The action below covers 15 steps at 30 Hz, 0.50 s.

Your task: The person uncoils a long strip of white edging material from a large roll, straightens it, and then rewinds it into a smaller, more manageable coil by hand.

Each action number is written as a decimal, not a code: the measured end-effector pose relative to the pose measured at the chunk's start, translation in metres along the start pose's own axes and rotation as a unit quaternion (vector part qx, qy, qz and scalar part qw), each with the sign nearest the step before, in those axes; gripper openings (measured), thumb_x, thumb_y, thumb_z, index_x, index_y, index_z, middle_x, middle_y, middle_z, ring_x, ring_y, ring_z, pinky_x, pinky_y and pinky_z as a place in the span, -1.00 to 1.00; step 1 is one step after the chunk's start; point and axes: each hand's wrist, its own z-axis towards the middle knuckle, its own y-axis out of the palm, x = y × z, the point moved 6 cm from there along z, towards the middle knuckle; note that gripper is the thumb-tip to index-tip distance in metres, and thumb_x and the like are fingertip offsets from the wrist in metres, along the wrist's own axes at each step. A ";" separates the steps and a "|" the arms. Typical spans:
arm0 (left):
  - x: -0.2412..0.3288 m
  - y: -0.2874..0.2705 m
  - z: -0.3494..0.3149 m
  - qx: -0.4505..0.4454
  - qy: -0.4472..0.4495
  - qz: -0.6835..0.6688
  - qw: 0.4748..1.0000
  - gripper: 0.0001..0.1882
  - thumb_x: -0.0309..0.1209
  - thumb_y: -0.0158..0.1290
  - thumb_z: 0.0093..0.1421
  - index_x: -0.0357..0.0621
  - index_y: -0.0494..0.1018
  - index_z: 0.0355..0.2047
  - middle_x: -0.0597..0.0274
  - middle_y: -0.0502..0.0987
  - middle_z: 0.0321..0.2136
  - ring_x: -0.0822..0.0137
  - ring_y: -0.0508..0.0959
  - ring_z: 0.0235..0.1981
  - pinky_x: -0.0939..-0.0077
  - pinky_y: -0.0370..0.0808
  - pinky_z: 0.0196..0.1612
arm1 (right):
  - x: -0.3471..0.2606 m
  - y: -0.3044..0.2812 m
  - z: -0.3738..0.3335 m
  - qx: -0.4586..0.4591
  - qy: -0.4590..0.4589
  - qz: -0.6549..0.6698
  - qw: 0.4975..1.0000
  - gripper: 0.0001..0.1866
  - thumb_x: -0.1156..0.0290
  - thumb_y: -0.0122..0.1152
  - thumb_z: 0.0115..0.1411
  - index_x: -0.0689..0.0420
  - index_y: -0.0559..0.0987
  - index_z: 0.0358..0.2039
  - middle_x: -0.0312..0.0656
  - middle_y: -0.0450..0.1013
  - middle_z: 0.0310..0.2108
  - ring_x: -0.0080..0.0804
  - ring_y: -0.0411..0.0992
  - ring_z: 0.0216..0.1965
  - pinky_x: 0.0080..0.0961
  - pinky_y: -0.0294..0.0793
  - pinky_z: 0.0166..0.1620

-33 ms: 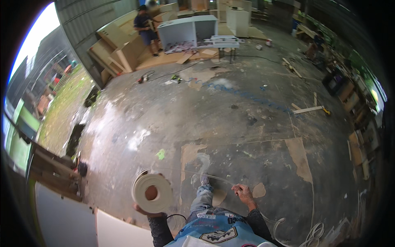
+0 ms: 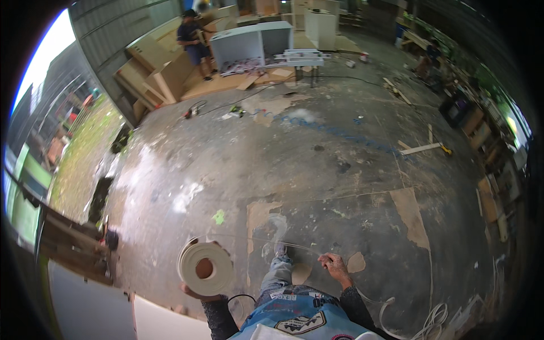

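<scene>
My left hand (image 2: 195, 293) is closed round a wide white roll of edge banding (image 2: 223, 271), with fingers showing at its lower left and upper right edges. The roll has a round hole through its middle and is turned face up toward me. A thin pale strip (image 2: 294, 245) runs from the roll across to my right hand (image 2: 338, 268), whose fingers are pinched together on it. Past that hand the strip trails down to loose coils (image 2: 432, 324) on the floor at lower right.
White panels (image 2: 164, 320) lie at lower left. Wood pieces (image 2: 422, 149) and a blue coiled hose (image 2: 340, 133) are on the stained concrete floor. Farther off, a person (image 2: 194, 42) stands beside a grey cabinet (image 2: 238, 51). Scrap wood lines the right side.
The whole view has shifted slightly, the far scene moving a little left and the near floor slightly down. Both hands keep their hold on the roll and strip.
</scene>
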 end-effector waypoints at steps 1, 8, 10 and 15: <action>0.000 0.000 0.024 -0.008 -0.003 0.000 1.000 0.09 0.16 0.07 -0.19 -0.14 0.11 0.34 -0.31 0.31 0.14 -0.25 0.39 0.10 -0.13 0.44 0.07 | -0.006 0.000 0.017 0.009 -0.020 0.008 1.000 -0.69 0.20 0.12 0.34 0.20 0.61 -0.36 -0.34 0.43 -0.57 -0.61 0.34 -0.52 -0.58 0.38 -0.39; -0.036 0.002 0.190 0.009 -0.021 0.004 1.000 0.04 0.18 0.03 -0.12 -0.07 0.10 0.35 -0.28 0.29 0.15 -0.32 0.40 0.07 -0.22 0.48 -0.05 | -0.050 -0.013 0.150 0.069 -0.068 -0.009 0.995 -0.73 0.27 0.07 0.36 0.22 0.59 -0.32 -0.23 0.50 -0.53 -0.51 0.44 -0.50 -0.51 0.43 -0.37; -0.047 0.011 0.230 0.010 -0.042 -0.027 0.999 0.05 0.18 0.04 -0.12 -0.09 0.09 0.35 -0.28 0.29 0.15 -0.31 0.38 0.09 -0.25 0.46 -0.01 | -0.054 -0.010 0.173 0.078 -0.054 -0.023 0.995 -0.73 0.28 0.07 0.35 0.21 0.58 -0.34 -0.21 0.50 -0.54 -0.48 0.45 -0.51 -0.48 0.42 -0.39; -0.087 0.058 0.338 -0.114 -0.083 -0.044 0.989 0.11 0.20 0.11 -0.17 -0.11 0.09 0.34 -0.29 0.28 0.16 -0.25 0.39 0.11 -0.23 0.43 0.05 | -0.042 -0.013 0.222 0.062 0.060 -0.043 0.995 -0.76 0.35 0.06 0.33 0.25 0.58 -0.34 -0.27 0.49 -0.52 -0.57 0.41 -0.50 -0.53 0.41 -0.38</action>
